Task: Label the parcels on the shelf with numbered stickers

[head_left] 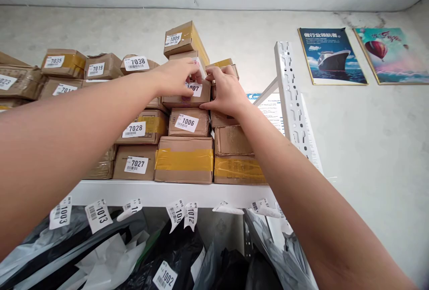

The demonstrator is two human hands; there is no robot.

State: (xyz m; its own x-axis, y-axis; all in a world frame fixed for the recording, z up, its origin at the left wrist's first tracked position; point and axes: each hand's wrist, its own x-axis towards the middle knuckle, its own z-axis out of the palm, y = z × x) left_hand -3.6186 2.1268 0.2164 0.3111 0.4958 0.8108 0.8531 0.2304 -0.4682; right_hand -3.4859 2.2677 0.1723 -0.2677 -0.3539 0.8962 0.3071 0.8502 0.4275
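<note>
Both hands reach up to a stack of cardboard boxes on a shelf. My left hand (179, 74) is at the front of the stack with curled fingers, at a small white label (201, 67), and partly covers the number of the box marked 1007 (174, 101). Opposite it, my right hand (226, 89) has its fingertips by the label's right edge and its thumb lower, against the right edge of that box. Over the hands sits a tilted box marked 1009 (181, 48). Directly below is a box marked 1006 (203, 122). Fingers hide part of the label.
More labelled boxes (63, 63) stand to the left. A white perforated post (291, 98) rises at the right of the white shelf edge (144, 191). Paper tags (98, 216) hang below it, above plastic-wrapped parcels (174, 250). Two posters (331, 73) are on the wall.
</note>
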